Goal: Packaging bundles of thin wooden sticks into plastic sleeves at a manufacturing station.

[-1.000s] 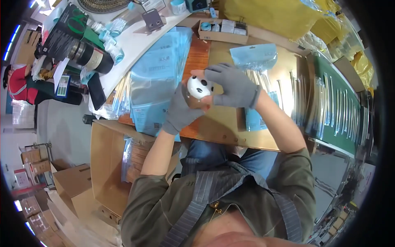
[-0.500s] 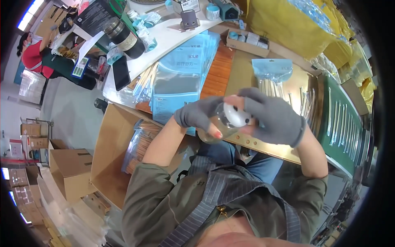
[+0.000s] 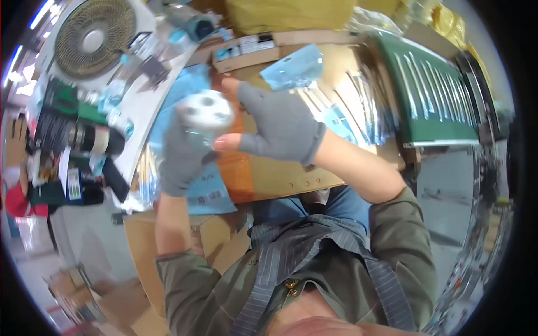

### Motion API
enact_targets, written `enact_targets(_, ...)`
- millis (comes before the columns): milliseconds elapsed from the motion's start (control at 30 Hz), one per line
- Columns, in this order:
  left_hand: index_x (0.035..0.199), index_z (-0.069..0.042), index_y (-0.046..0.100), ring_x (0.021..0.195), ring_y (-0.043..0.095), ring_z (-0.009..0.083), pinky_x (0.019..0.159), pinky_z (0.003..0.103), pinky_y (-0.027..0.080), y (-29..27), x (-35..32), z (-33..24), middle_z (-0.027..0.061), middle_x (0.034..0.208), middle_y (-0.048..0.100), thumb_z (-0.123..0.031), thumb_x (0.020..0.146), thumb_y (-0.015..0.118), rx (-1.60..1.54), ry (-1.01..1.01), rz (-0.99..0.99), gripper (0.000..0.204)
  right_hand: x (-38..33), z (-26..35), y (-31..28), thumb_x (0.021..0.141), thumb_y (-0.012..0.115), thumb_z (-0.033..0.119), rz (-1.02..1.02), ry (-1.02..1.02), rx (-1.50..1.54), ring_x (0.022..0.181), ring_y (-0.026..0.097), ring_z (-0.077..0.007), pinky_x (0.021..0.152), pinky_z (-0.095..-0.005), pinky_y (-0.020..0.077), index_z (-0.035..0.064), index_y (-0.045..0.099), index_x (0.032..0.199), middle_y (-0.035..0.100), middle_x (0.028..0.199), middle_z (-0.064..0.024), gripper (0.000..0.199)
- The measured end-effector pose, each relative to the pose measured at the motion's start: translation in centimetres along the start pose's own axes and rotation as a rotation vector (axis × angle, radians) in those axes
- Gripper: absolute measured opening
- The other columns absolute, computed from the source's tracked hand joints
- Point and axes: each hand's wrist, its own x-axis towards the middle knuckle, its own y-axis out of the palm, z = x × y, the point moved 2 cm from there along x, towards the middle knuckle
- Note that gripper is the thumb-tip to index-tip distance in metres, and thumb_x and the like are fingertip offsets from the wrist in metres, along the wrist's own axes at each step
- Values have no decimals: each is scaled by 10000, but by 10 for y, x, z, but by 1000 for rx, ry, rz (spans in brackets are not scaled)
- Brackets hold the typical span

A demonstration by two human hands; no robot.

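Note:
My left hand (image 3: 186, 154), in a grey fingerless glove, is wrapped round a clear jar with a white, dark-spotted lid (image 3: 207, 110). Motion blurs both jar and hand, and the fingers hide most of the jar's body. Beside the lid, my right hand (image 3: 283, 120) in a matching glove is open, thumb and forefinger spread wide. Its thumb tip comes close to the jar; whether it touches, I cannot tell. Under my left hand lie blue-and-clear plastic bags (image 3: 210, 197). Past my right hand, a blue bag (image 3: 295, 67) lies near thin pale sticks (image 3: 370, 106) on the cardboard-covered tabletop (image 3: 269, 179).
A fan (image 3: 94, 40) stands at the far left. Near it are a dark flask (image 3: 92, 138) and a black phone (image 3: 116, 178) on a white surface. A small box (image 3: 245, 54) sits at the back. Rows of wrapped sticks lie on a green mat (image 3: 434, 84) at right.
The jar has moved left with my left hand. My right hand has let go of the lid and opened. My view has turned right, bringing the fan into sight.

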Motion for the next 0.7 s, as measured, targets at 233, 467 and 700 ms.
enact_targets(233, 1223, 82, 420, 1053, 526, 237, 939, 345, 401, -119, 58, 267, 152, 1172, 536, -324, 598, 880, 78, -202, -852, 876, -101, -152, 38, 649, 727, 613, -133, 555, -390, 1157, 463, -436, 984, -438, 385, -88, 182, 1413, 420, 1273, -308, 1172)
enact_targets(467, 1234, 85, 390, 1103, 529, 357, 957, 390, 421, -117, 55, 304, 245, 1203, 503, -535, 558, 840, 462, -675, -900, 1022, -92, -156, 63, 629, 777, 354, 25, 763, -260, 1068, 520, -402, 912, -444, 435, 38, 72, 1466, 513, 1168, -232, 1139)
enact_targets(700, 1295, 40, 418, 1253, 398, 327, 1043, 367, 335, 12, 23, 131, 206, 1287, 460, -281, 912, 588, 265, -365, -511, 528, -111, -159, 74, 635, 704, 99, -152, 687, 542, 1182, 511, -289, 981, -342, 409, 19, 224, 1445, 503, 1287, -201, 945)
